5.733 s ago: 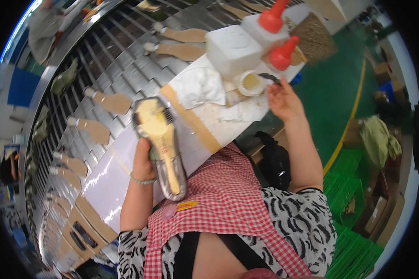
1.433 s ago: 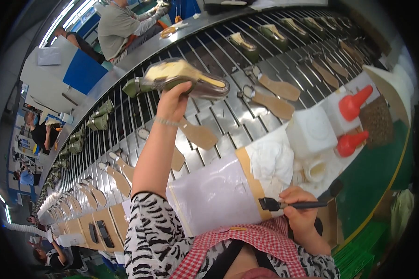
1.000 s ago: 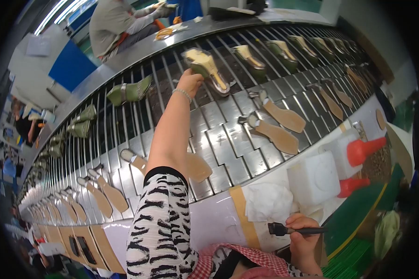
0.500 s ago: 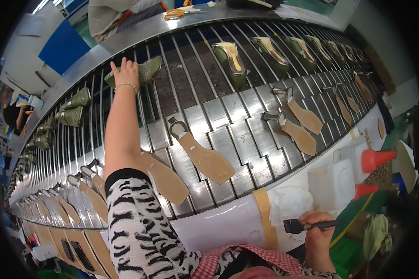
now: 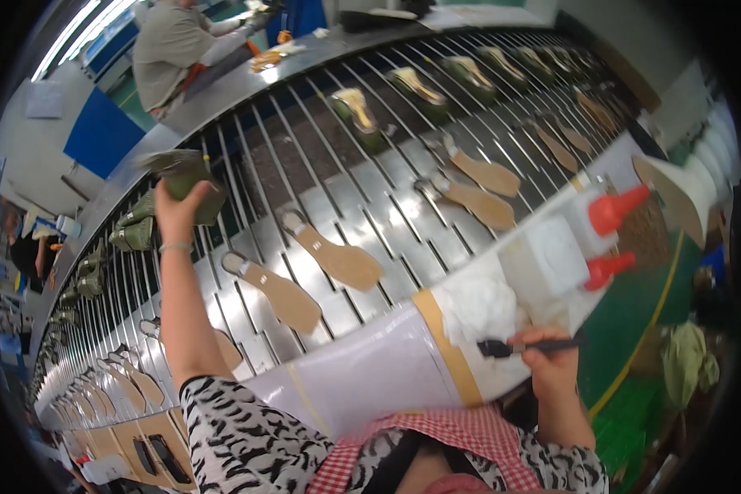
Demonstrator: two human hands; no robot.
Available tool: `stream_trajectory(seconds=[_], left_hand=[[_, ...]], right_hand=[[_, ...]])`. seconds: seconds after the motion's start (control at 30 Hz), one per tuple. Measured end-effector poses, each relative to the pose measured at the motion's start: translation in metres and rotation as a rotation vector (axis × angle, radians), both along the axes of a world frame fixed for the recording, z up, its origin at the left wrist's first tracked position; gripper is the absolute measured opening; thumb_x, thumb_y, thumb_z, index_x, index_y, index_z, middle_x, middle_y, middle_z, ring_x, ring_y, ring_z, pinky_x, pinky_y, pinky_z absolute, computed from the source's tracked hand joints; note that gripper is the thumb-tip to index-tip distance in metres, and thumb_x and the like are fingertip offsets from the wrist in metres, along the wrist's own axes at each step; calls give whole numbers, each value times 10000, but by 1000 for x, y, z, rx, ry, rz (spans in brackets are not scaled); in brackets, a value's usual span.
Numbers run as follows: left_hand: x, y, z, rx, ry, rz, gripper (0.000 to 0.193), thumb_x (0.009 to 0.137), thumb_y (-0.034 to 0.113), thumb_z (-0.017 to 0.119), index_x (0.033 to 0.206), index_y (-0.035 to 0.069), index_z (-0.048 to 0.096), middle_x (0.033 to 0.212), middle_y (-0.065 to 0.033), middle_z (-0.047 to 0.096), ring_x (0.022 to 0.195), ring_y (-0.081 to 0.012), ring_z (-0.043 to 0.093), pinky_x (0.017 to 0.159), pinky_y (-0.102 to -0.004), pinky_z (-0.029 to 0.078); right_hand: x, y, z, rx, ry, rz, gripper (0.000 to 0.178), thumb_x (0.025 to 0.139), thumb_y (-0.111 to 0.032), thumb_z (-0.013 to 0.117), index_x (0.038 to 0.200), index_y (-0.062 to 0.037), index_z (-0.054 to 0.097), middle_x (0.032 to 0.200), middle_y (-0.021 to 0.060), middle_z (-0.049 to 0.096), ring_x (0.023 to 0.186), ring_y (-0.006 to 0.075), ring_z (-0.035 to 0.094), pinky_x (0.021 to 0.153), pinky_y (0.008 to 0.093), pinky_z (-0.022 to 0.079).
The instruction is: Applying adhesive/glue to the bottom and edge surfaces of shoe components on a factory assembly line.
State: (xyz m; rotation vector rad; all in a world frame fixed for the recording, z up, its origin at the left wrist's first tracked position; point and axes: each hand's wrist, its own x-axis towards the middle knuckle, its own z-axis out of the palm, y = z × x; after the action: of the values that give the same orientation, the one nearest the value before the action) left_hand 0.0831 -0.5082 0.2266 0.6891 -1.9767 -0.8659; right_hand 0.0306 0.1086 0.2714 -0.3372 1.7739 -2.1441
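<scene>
A long slatted metal conveyor (image 5: 403, 189) curves across the view, running under and past the left hand (image 5: 175, 216), which is stretched far out over it. Nearer the body than that hand, and just ahead of the right hand (image 5: 552, 362), lies a white work board (image 5: 370, 375) with a tan tape band across it. Beyond the left hand, at the far side of the conveyor, another person in a grey top (image 5: 173, 49) is at work.

The left hand is clamped round an olive-green shoe upper (image 5: 185, 171), which it grips from below at the top of its reach; the upper is blurred and seems lifted clear of the slats. Further left of that hand, more green uppers (image 5: 132, 232) sit in a row on the belt. To the right of the left forearm, two tan insoles (image 5: 337, 257) lie flat on the slats, each with a metal clip at its far end, and two more lie beyond them to the right.

The right hand is closed on a small dark-handled brush (image 5: 523, 347), its bristle end pointing left, just above the near edge of the board. Just ahead of this hand lies a crumpled white cloth (image 5: 477, 305), and to the right of that a white container (image 5: 543, 259). Two red-capped squeeze bottles (image 5: 613, 212) stand beyond and to the right of the right hand.
</scene>
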Motion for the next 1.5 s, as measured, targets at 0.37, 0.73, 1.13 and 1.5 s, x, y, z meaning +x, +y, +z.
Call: stream_trajectory(seconds=[0.37, 0.73, 1.13, 1.5], left_hand=[[142, 218, 20, 1280, 521, -720, 539, 866, 346, 637, 1299, 66, 479, 1316, -69, 515, 1217, -241, 472, 1064, -425, 348], [169, 346, 31, 858, 192, -530, 661, 727, 207, 785, 1255, 12, 439, 1178, -72, 547, 1083, -191, 530, 958, -325, 406], [145, 399, 4, 672, 60, -468, 563, 711, 49, 774, 1197, -3, 495, 1123, -93, 593, 1054, -197, 561, 936, -320, 436], [135, 414, -18, 30, -37, -543, 689, 636, 86, 825, 1216, 56, 454, 1182, -89, 533, 1078, -207, 540, 959, -324, 429]], right_hand=[[-38, 98, 30, 769, 482, -148, 182, 751, -66, 734, 883, 6, 631, 809, 28, 633, 750, 93, 569, 682, 245, 443], [-55, 101, 0, 997, 514, 17, 189, 715, -90, 706, 872, -16, 631, 776, 77, 652, 682, 157, 601, 603, 293, 448], [-48, 118, -4, 715, 467, -67, 172, 724, -85, 689, 865, -2, 636, 807, 97, 661, 772, 185, 634, 692, 308, 481], [-47, 135, -64, -291, -597, -280, 249, 800, -212, 729, 953, -52, 614, 858, 60, 638, 840, 178, 623, 704, 290, 496]])
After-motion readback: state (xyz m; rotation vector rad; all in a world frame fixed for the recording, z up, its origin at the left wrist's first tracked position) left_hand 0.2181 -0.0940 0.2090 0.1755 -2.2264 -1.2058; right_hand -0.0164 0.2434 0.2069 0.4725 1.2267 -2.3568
